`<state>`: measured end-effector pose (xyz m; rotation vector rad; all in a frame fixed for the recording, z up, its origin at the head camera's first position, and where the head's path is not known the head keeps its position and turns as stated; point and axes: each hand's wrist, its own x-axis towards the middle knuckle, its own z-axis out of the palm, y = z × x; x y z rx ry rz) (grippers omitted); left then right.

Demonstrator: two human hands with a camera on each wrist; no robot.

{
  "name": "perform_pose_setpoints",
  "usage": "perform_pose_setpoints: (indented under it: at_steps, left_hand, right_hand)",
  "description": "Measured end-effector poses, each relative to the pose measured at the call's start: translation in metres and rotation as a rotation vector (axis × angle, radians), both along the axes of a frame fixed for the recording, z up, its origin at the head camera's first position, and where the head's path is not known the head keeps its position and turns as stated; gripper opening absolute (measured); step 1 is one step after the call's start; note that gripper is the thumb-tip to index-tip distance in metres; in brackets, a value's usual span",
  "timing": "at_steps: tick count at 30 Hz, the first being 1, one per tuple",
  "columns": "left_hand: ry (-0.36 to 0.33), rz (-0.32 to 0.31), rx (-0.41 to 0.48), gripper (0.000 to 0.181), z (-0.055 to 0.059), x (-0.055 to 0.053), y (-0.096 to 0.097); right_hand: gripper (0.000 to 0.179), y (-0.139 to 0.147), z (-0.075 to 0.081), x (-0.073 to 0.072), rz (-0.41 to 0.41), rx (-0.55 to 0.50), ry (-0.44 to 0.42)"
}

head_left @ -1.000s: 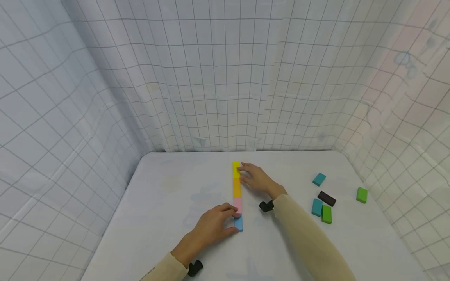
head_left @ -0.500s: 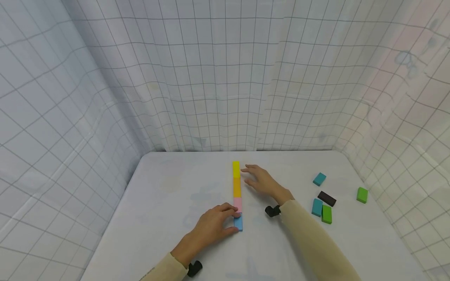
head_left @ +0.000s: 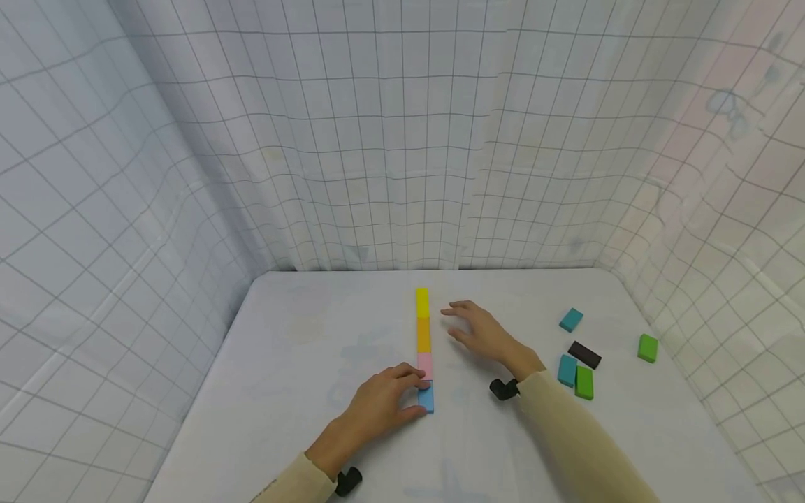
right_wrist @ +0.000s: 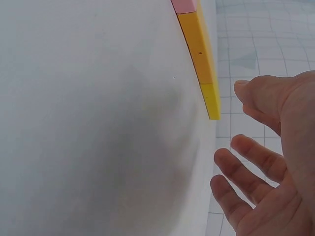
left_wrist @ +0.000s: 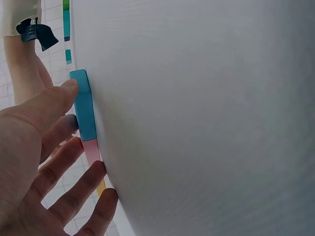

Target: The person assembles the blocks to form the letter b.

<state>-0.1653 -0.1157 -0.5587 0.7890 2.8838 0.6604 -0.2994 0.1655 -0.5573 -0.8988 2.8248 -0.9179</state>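
A straight row of flat blocks runs away from me mid-table: a blue block (head_left: 427, 401) nearest, then a pink block (head_left: 425, 363), an orange block (head_left: 424, 335) and a yellow block (head_left: 422, 302) at the far end. My left hand (head_left: 385, 399) holds the blue block, thumb at its near end and index finger by its joint with the pink one. In the left wrist view the thumb lies on the blue block's (left_wrist: 85, 110) end face. To the right of the row, my right hand (head_left: 484, 334) hovers with loosely spread fingers and nothing in them.
On the right side of the table (head_left: 302, 349) lie two teal blocks, one farther back (head_left: 571, 320), a dark block (head_left: 585, 355) and a green block (head_left: 584, 383). Another green block (head_left: 648, 348) is near the right edge. Grid-patterned white curtains (head_left: 402, 140) enclose the back and sides.
My right hand has drawn away from the yellow block, to the right and a little toward me. The left hand and the row of blocks stay in place.
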Motion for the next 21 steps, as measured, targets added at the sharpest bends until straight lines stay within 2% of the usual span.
perform_pose_setpoints:
  at_steps: [10, 17, 21]
  left_hand:
    - [0.002, -0.003, 0.011, 0.041, 0.001, 0.001, -0.001]
    - [0.001, -0.006, 0.013, 0.041, 0.002, 0.002, -0.001]
    - [0.029, -0.015, 0.035, 0.041, 0.000, 0.005, -0.002]
  right_hand:
    - [0.047, 0.024, -0.001, 0.008, -0.035, 0.029, 0.048]
    - [0.047, 0.045, -0.004, 0.009, -0.074, 0.008, 0.077]
    - [0.046, 0.057, -0.006, 0.012, -0.088, -0.009, 0.092]
